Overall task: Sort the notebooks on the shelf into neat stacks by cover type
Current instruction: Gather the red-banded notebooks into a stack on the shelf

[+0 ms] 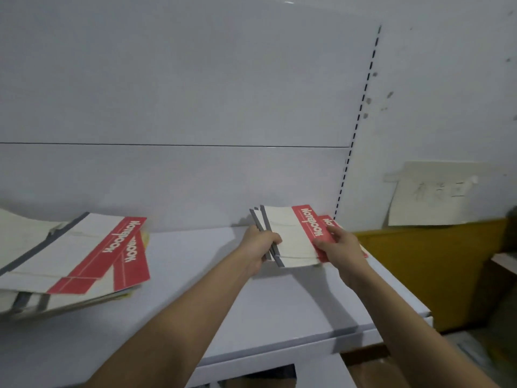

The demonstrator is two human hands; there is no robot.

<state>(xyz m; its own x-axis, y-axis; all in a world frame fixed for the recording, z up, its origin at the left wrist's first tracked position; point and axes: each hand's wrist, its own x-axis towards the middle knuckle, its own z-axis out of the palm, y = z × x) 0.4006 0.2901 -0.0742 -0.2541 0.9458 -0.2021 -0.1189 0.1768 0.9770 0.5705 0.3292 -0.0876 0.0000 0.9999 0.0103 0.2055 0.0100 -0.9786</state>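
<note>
A small bundle of cream notebooks [288,239] with grey spines and red "Notebook" bands is held between both hands, low over the right end of the white shelf [195,289]. My left hand [258,246] grips the bundle's grey spine edge, fingers curled round it. My right hand [340,247] holds the red-band side, its thumb lying on the top cover. A larger, untidy pile of the same notebooks [75,259] lies fanned at the shelf's left end, with a yellow cover peeking out underneath.
White back panels rise behind the shelf, with a slotted upright [355,130] at the right. Beyond the shelf's right end stands a yellow board [433,264] with a paper sheet [436,194] taped above it. The shelf's front edge [279,357] is near me.
</note>
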